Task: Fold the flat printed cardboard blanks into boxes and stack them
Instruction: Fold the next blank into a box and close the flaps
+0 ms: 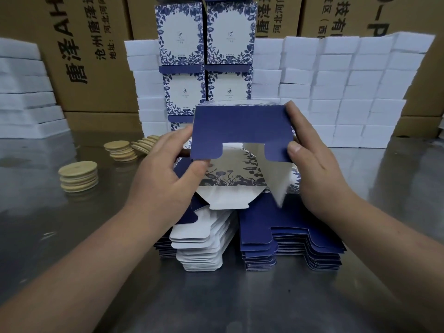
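I hold a half-formed blue and white floral box point(242, 131) above the table, its dark blue flap facing me and its white inside showing below. My left hand point(165, 174) grips its left side, thumb on the blue flap's lower corner. My right hand point(312, 159) grips its right side, thumb on the flap edge. Under it lies a pile of flat blanks point(288, 241), blue on the right and white flaps on the left. Finished floral boxes point(204, 44) stand stacked in two columns behind.
Stacks of white foam blocks point(348, 92) line the back, with more at the far left point(24, 92). Brown shipping cartons point(91, 56) stand behind them. Piles of round wooden lids point(78, 176) sit on the shiny metal table point(228, 304) at left.
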